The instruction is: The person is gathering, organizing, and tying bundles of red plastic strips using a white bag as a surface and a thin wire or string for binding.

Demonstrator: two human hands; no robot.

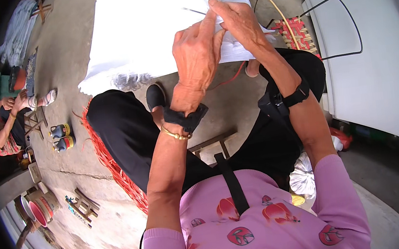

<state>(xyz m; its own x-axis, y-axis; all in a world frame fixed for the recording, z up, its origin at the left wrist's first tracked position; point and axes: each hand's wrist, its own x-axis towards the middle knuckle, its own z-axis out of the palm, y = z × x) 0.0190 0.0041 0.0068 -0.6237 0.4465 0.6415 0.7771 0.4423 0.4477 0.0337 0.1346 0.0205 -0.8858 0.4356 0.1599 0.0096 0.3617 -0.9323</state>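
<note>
A large white cloth (136, 29) with a frayed near edge spreads out in front of my knees. My left hand (195, 52) is closed at the cloth's right side, thumb and index finger together on a fold. Right beside it, my right hand (238, 18) pinches the same folded part, its fingertips close to those of the left. A thin dark metal rod (193, 11) sticks out leftward from between the fingertips. Which hand grips the rod, I cannot tell; its other end is hidden by the fingers.
A red-and-tan woven seat (293, 33) with a black metal frame stands at the right, beside a white cabinet-like block (372, 57). Bundled red strands (110, 158) hang by my left thigh. Another person (7, 125) sits far left, near two dark bottles (61, 137) and a small wooden stool (83, 207).
</note>
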